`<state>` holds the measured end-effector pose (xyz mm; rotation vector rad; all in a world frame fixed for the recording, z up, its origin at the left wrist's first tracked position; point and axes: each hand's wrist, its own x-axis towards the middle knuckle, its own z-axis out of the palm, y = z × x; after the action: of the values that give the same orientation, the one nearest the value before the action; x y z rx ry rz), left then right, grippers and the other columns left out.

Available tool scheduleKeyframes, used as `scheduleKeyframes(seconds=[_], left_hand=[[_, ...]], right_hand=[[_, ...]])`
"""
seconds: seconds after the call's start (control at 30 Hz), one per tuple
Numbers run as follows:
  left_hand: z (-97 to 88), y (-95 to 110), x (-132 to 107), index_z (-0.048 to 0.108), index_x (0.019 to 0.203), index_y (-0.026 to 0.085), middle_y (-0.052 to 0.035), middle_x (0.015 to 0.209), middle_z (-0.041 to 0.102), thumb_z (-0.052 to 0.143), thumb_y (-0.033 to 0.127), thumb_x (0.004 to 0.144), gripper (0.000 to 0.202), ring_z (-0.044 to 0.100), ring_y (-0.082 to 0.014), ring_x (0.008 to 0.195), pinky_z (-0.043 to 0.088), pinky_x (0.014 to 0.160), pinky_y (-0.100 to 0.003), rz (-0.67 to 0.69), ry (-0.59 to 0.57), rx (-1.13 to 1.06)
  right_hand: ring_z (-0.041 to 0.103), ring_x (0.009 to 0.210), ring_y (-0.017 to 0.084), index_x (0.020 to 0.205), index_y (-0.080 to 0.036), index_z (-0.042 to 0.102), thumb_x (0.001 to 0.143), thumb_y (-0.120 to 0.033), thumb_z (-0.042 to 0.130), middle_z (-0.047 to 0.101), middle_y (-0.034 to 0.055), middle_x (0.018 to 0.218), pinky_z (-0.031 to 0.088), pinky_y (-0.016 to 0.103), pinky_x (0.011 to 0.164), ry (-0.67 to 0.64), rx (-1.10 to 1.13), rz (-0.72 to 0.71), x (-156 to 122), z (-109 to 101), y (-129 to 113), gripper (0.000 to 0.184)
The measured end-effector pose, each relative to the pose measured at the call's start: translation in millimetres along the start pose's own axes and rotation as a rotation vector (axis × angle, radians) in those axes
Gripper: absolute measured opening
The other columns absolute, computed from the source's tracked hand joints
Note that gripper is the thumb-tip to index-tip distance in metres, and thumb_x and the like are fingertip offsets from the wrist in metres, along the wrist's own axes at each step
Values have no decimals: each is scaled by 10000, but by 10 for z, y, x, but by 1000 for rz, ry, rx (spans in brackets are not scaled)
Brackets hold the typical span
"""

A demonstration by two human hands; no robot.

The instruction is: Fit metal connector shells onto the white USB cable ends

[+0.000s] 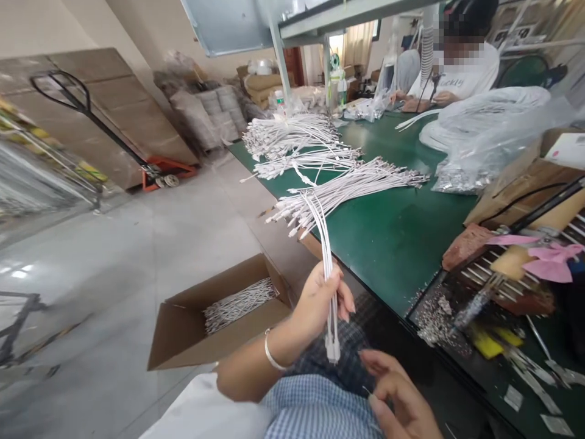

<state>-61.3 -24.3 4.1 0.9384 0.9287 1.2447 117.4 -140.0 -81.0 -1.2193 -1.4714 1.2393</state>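
My left hand (320,296) is closed around a small bundle of white cables (326,256). Their white connector ends (333,349) hang below the fist, and the upper lengths arch over towards the table. At the lower edge, my right hand (395,393) is beside the bundle but apart from it. Its fingers are curled, with thumb and fingertips close around a thin, pale strand too small to name. Ahead, a larger pile of white cables (351,189) lies on the green table (388,238), partly over its left edge. More cable bundles (292,134) lie behind it.
Left of me, a cardboard box (183,329) on the floor holds white cables. At right are a soldering iron (475,305), bricks (466,246), solder scraps and pliers (532,381). A cable coil (489,116) lies farther back, near a seated person (466,70). A pallet jack (155,167) stands left.
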Motion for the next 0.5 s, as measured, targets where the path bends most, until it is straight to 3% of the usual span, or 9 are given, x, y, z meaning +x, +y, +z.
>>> scheduleKeyframes(seconds=[0.07, 0.13, 0.23, 0.33, 0.4, 0.5], left_hand=[[35, -199, -113, 413, 871, 227, 35, 568, 682, 597, 669, 873, 479, 565, -97, 409, 427, 422, -176, -10, -17, 6], [42, -310, -192, 453, 861, 213, -12, 649, 726, 614, 657, 869, 473, 635, -111, 515, 491, 517, -210, 3, -50, 69], [1, -285, -186, 534, 842, 200, -58, 688, 744, 704, 580, 843, 416, 649, -138, 522, 480, 490, -236, -22, -89, 51], [-129, -8, 2, 547, 860, 215, 13, 566, 651, 753, 479, 826, 337, 522, -112, 370, 357, 362, -205, 0, 14, -104], [-276, 278, 180, 536, 876, 207, 81, 520, 525, 724, 422, 850, 287, 406, -52, 348, 324, 383, -163, 100, 143, -171], [-529, 689, 392, 544, 889, 191, 109, 521, 422, 663, 318, 892, 174, 277, -21, 334, 277, 382, -140, 214, 256, -234]], right_hand=[[655, 1122, 271, 733, -204, 635, 923, -505, 608, 648, 152, 1230, 551, 372, 907, -153, 32, -101, 151, 50, -95, 357], [671, 1013, 227, 772, -205, 628, 938, -452, 591, 654, 118, 1109, 546, 335, 857, -264, 29, -147, 280, 136, -159, 300], [624, 802, 160, 803, -213, 580, 962, -357, 526, 590, 33, 868, 517, 260, 737, -335, 15, -201, 373, 286, -151, 222], [577, 729, 140, 800, -215, 553, 934, -204, 493, 537, 6, 811, 477, 222, 671, -383, -88, -250, 346, 371, -18, 148], [595, 749, 145, 805, -216, 565, 888, -120, 488, 544, 11, 825, 476, 218, 679, -416, -202, -260, 282, 377, 125, 148], [605, 716, 151, 793, -222, 589, 823, -82, 504, 549, 13, 816, 484, 222, 669, -392, -346, -243, 149, 331, 391, 167]])
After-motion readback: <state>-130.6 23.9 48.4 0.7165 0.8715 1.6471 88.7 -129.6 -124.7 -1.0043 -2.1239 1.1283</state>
